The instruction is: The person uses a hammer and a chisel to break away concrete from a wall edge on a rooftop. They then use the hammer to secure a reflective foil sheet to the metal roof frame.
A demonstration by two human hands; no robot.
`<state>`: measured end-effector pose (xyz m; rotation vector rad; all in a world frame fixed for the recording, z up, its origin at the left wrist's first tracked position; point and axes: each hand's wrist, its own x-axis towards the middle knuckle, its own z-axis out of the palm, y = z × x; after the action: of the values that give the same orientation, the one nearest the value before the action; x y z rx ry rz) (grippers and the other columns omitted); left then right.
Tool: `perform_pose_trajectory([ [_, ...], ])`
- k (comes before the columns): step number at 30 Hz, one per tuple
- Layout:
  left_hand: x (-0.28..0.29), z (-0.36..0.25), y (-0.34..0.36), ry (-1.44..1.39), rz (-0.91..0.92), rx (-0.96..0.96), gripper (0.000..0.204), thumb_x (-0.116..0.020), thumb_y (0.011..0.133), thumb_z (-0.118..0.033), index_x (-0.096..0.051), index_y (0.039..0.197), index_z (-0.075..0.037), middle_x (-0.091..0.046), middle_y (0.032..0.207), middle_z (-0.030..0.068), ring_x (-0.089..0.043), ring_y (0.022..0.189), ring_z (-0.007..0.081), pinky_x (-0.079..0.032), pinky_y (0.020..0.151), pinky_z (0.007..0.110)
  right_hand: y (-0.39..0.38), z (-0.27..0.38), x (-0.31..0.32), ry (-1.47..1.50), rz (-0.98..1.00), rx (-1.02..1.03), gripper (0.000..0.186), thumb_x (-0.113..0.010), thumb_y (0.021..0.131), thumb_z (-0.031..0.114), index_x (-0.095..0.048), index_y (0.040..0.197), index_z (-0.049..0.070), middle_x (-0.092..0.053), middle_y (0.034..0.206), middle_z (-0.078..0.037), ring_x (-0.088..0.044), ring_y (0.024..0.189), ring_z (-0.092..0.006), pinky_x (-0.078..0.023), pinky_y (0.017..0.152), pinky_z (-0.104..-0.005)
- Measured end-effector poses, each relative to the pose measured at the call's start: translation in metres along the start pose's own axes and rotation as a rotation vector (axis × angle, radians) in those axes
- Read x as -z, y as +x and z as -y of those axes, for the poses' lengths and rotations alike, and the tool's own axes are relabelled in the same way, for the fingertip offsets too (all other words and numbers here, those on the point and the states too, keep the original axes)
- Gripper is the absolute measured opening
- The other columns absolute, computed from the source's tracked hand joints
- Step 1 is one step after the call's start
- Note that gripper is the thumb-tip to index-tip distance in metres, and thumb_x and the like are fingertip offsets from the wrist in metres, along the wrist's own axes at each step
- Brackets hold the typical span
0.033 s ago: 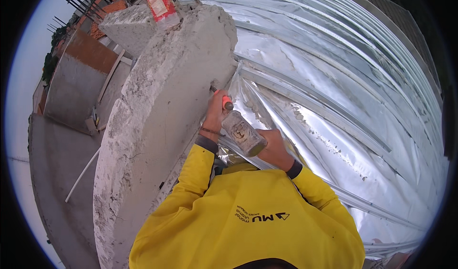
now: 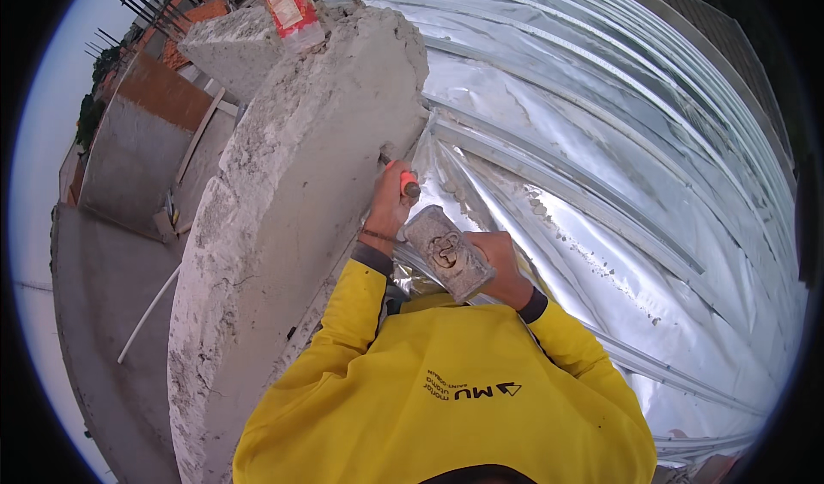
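My left hand [image 2: 389,205] is closed around a chisel [image 2: 408,183] with an orange-red grip. The chisel's blade end points into a small chipped hollow in the plastered wall [image 2: 296,192], just left of the foil. A hammer [image 2: 448,252] with a thick, blocky, dusty grey head is in my right hand [image 2: 502,269], whose fingers are wrapped behind the head. Most of its handle is hidden. The hammer head sits just below the butt of the chisel, with a small gap between them.
Shiny foil sheeting [image 2: 601,192] with metal battens [image 2: 584,205] spreads over the right side, strewn with mortar crumbs. A red and yellow packet [image 2: 292,8] stands on the rough wall top beside upright steel bars. Lower on the left, a white pipe [image 2: 148,315] leans by grey walls.
The hammer head has tilted and drawn back slightly, away from the chisel's butt toward my body. My left hand and the chisel have stayed in place.
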<state>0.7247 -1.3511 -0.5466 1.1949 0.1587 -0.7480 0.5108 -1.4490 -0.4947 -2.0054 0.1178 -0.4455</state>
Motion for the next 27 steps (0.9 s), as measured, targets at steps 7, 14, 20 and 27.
perform_pose_trajectory([
  [7,0.005,0.001,0.006,-0.054,0.1,0.085,0.014,-0.061,0.086,-0.019,-0.051,0.078,-0.013,-0.049,0.062,0.0002,-0.041,0.042,0.0089,-0.032,0.037,0.023,0.013,0.018,0.006,0.122,-0.198,0.326,0.017,-0.068,0.079,0.019,-0.062,0.068,0.008,-0.061,0.064,-0.012,-0.06,0.057,-0.0326,-0.047,0.055,-0.0377],
  [14,0.04,0.009,0.011,0.201,0.279,-0.128,0.013,-0.061,0.088,-0.019,-0.054,0.09,-0.009,-0.053,0.073,-0.0012,-0.053,0.06,0.0084,-0.043,0.051,0.021,0.004,-0.04,-0.021,-0.524,0.106,-0.13,0.011,-0.067,0.073,0.022,-0.068,0.078,0.013,-0.065,0.067,-0.013,-0.064,0.064,-0.0352,-0.05,0.06,-0.0465],
  [20,0.054,-0.014,-0.003,0.114,0.349,0.095,0.009,-0.059,0.09,-0.016,-0.053,0.093,-0.009,-0.054,0.078,-0.0003,-0.054,0.064,0.008,-0.045,0.054,0.021,0.0,-0.012,-0.023,-0.338,0.113,-0.035,0.01,-0.068,0.072,0.019,-0.062,0.073,0.011,-0.063,0.065,-0.013,-0.064,0.063,-0.0344,-0.049,0.058,-0.0432],
  [27,0.043,0.001,-0.002,-0.225,0.328,0.132,0.009,-0.058,0.09,-0.015,-0.055,0.096,-0.009,-0.054,0.077,-0.0004,-0.052,0.06,0.0103,-0.044,0.053,0.023,-0.012,0.014,-0.03,0.133,-0.189,-0.184,0.019,-0.074,0.078,0.017,-0.066,0.087,0.003,-0.063,0.068,-0.014,-0.06,0.059,-0.0304,-0.045,0.057,-0.0355],
])
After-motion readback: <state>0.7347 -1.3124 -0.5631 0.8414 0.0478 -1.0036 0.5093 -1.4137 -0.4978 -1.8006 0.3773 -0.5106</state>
